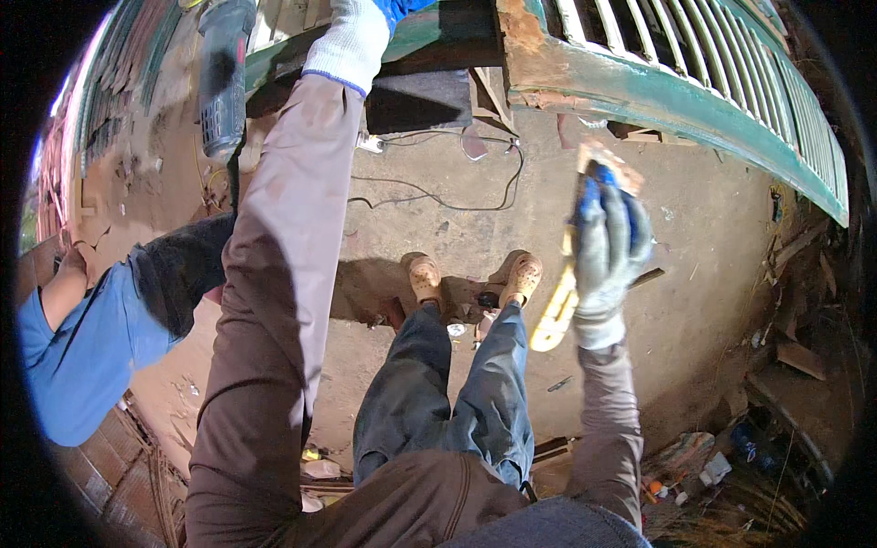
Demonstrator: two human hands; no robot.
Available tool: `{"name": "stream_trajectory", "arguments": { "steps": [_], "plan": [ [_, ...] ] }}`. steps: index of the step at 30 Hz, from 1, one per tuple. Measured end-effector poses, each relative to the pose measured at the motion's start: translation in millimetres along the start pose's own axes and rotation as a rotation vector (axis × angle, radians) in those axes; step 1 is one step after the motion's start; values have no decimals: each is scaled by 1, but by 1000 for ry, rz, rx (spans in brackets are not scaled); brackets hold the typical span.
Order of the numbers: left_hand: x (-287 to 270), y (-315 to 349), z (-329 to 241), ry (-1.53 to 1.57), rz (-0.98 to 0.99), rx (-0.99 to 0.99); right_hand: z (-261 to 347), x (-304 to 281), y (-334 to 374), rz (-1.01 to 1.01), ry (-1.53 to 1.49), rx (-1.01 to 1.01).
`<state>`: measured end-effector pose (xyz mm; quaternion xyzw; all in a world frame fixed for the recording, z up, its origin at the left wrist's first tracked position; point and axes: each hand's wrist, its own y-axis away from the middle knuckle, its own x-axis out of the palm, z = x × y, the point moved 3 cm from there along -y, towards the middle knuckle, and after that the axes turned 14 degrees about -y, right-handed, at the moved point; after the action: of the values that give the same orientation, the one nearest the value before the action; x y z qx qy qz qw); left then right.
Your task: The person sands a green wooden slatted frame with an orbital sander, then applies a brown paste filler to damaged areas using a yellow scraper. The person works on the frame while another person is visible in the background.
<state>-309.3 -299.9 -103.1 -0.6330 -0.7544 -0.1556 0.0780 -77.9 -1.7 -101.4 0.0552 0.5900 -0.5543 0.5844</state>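
My left hand, in a white and blue work glove, reaches to the top edge beside a green-painted wooden rail. Its fingers are cut off by the frame, so their grip is hidden. Out to the right, my right hand, in a grey and blue glove, is closed round a yellow-handled tool. The long yellow handle slants down below the fingers. A broad brownish piece shows above the fingertips, blurred; I cannot tell whether it is the tool's end. This hand is apart from the green slatted frame above it.
A dark grey power tool body hangs at upper left. Another person in a blue shirt is low at the left. A black cord lies on the dusty concrete floor ahead of my feet. Debris and wood scraps litter the right side.
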Motion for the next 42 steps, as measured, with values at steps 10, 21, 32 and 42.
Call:
{"name": "stream_trajectory", "arguments": {
  "steps": [10, 21, 32, 42],
  "plan": [
    [-6, -6, -6, 25, 73, 87, 22, 125, -21, -459, 86, 156],
    [-5, -3, -5, 11, 24, 96, 54, 110, 9, -556, -182, 374],
    [-3, 2, 2, 18, 4, 88, 67, 55, -33, -259, -252, 408],
    [-2, 10, 1, 25, 33, 99, 48, 105, -8, -497, 10, 370]
  ]
}}
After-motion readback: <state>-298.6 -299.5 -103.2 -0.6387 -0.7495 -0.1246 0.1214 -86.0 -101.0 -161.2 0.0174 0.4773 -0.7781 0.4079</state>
